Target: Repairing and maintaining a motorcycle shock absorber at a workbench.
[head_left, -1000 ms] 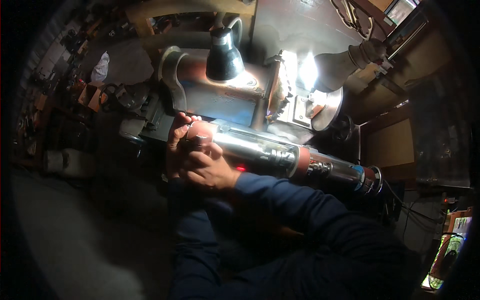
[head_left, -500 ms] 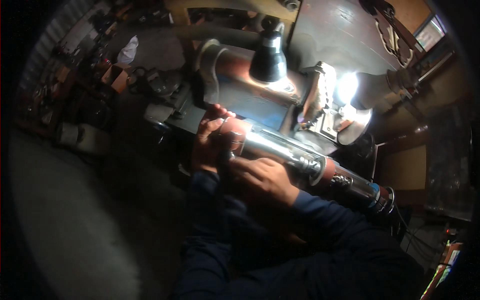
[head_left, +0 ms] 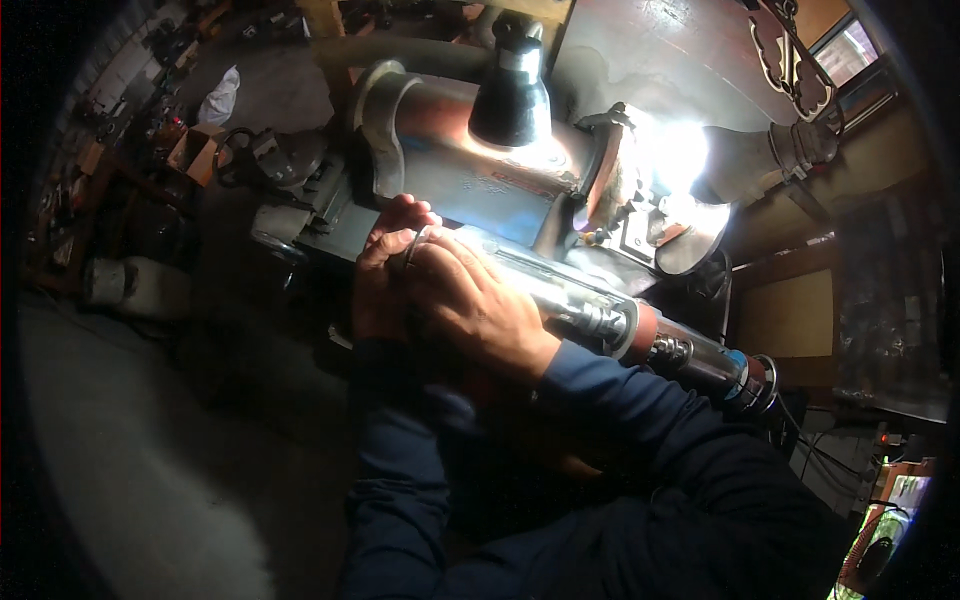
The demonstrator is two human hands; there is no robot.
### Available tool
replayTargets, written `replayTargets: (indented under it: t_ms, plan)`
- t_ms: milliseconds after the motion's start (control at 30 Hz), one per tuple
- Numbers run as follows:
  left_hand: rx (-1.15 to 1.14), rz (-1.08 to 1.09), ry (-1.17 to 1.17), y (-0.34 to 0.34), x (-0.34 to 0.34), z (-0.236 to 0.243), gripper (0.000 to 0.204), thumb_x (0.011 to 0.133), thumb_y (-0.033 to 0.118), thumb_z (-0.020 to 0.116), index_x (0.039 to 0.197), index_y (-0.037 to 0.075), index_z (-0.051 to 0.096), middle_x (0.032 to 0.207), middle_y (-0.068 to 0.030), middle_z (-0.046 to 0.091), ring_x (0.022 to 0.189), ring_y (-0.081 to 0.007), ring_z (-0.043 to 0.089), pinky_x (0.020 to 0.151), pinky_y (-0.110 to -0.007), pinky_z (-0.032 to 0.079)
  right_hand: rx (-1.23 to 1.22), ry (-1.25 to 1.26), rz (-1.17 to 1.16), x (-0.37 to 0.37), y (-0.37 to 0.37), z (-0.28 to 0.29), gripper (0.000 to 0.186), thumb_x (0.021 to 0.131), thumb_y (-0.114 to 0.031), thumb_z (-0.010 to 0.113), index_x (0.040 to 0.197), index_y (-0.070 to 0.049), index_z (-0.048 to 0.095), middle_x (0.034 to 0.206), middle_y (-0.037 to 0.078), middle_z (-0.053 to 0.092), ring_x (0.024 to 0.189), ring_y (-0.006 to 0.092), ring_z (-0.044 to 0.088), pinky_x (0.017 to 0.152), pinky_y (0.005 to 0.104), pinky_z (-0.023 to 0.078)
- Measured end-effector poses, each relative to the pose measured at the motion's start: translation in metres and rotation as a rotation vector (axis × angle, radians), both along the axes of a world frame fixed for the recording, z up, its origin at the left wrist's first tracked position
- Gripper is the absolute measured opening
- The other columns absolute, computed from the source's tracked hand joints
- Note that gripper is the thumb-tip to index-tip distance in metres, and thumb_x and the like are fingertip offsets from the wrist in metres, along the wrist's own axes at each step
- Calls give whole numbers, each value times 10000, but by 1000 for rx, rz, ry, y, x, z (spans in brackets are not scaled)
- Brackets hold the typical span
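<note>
A long shiny metal cylinder assembly (head_left: 560,290) slants from the middle down to the right, with a reddish-brown band (head_left: 643,332) partway along it. Both my hands meet at its left end. My left hand (head_left: 378,285) is bent there with its thumb and fingers pointing up. My right hand (head_left: 485,315) lies over that end, its fingers pressed together beside the left thumb. Between the hands shows a thin, pale curved edge (head_left: 413,246). The right hand and shadow hide most of what they hold; its kind cannot be made out.
A black lamp (head_left: 510,110) hangs over a large machine housing (head_left: 480,190) behind my hands. At the right, another lamp (head_left: 745,170) glares brightly. Cables (head_left: 815,450) run by the cylinder's right end. At the left are a cardboard box (head_left: 197,155) and dark shop equipment (head_left: 285,160).
My right hand has moved up over the cylinder's left end, covering the reddish-brown band seen there before. The left hand stays beside it. The whole view has shifted slightly.
</note>
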State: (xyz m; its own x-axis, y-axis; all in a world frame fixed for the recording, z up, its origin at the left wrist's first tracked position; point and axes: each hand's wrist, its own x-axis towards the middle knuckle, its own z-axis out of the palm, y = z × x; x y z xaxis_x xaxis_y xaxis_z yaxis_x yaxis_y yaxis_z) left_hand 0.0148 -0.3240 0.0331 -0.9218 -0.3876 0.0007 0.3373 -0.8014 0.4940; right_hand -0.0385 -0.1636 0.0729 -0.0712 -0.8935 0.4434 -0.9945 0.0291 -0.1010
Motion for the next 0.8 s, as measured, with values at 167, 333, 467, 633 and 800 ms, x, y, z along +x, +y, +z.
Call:
replayTargets:
  t_ms: [167,333,467,633,800]
  plan:
    - [160,6,-113,7,-5,7,377,770,28,515,1147,32,503,1007,-65,557,972,-187,554,921,-311,453,-116,35,-93,4,-6,-11,352,824,-257,554,1119,-83,635,1326,242,440,1281,376,411,1090,444,328]
    - [399,-120,-75,14,-2,11,359,793,64,516,1150,42,505,1024,-73,546,981,-194,538,932,-327,435,-221,97,-138,11,1,-4,293,777,-168,585,1051,-83,643,1265,197,483,1208,346,492,1013,432,419]
    - [93,-81,112,9,-6,-5,310,850,97,490,1155,45,504,1049,-77,541,1025,-211,524,1018,-368,369,-219,-58,-84,9,-10,-18,365,736,-234,541,1038,-69,660,1269,191,473,1239,390,428,1049,462,379]
    - [85,-48,77,10,-5,-11,304,891,117,451,1189,68,490,1059,-38,532,1129,-199,465,1048,-363,347,-218,157,-92,7,-7,-22,384,746,-229,530,1062,-52,659,1246,138,498,1235,393,429,1059,444,381]
    - [103,-157,175,6,-5,-10,311,870,129,488,1176,103,436,967,-13,466,1125,-204,435,998,-389,389,-315,182,-136,10,-12,-32,343,761,-212,537,1040,-54,660,1186,108,532,1204,382,470,1021,415,434]
